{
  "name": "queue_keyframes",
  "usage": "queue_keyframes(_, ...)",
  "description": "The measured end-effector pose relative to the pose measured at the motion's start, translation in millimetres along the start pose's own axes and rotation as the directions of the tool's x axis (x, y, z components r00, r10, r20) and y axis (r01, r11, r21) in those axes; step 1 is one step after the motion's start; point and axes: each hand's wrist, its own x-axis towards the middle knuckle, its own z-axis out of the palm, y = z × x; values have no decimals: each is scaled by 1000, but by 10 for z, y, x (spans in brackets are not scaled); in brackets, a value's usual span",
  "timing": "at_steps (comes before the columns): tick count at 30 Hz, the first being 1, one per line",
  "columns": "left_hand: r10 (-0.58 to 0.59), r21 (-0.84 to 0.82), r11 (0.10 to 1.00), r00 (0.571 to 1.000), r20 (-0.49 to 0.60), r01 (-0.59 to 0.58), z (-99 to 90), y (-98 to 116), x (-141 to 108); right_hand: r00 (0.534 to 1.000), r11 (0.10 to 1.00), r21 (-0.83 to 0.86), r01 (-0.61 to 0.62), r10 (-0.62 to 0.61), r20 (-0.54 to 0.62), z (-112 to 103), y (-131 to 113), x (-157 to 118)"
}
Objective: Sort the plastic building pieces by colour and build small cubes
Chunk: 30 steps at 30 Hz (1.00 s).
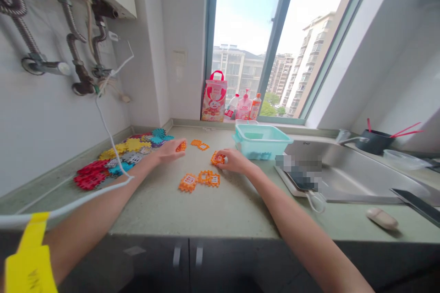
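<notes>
My left hand (170,151) is closed on an orange interlocking toy tile (181,146) with toothed edges, held just above the counter. My right hand (232,160) pinches a second orange tile (217,159), its thumb and fingers on the right side of it. Whether that one touches the counter I cannot tell. Between and beyond the hands lies a small group of orange tiles (200,144). Closer to me, an orange tile with a white printed face (188,182) lies beside more orange tiles (209,178).
Red, yellow, blue and grey tiles (92,173) are heaped along the left wall. A turquoise plastic tub (263,142) stands right of my right hand, before the steel sink (343,169). A phone (300,178) lies by the sink. A white cable (106,123) hangs across the left.
</notes>
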Motion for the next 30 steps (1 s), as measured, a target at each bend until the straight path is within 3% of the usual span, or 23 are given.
queue_keyframes(5, -38, 62, 997, 998, -42, 41, 23, -34, -3, 1000, 1000, -14, 0, 0, 0, -3, -21, 2)
queue_keyframes(9, -3, 89, 996, 998, -67, 9, 5, 33, -22, 1000, 1000, -27, -1, 1, 3, -6, -35, 9)
queue_keyframes(15, 102, 39, 995, 984, -149, -97, -113, 500, 81, 1000, 999, -42, -19, 19, 1, -34, -89, 5)
queue_keyframes(19, 210, 70, 977, 959, -189, -200, -168, 1020, 475, 1000, 997, -75, -13, 14, 8, -54, -113, -8)
queue_keyframes(24, 268, 126, 961, 945, -186, -248, -165, 1742, 1258, 1000, 994, -107, 8, -9, -13, -24, -56, 3)
queue_keyframes(30, 311, 127, 948, 930, -196, -291, -16, 2391, 2070, 1000, 993, -119, -12, 12, 1, -16, 18, 15)
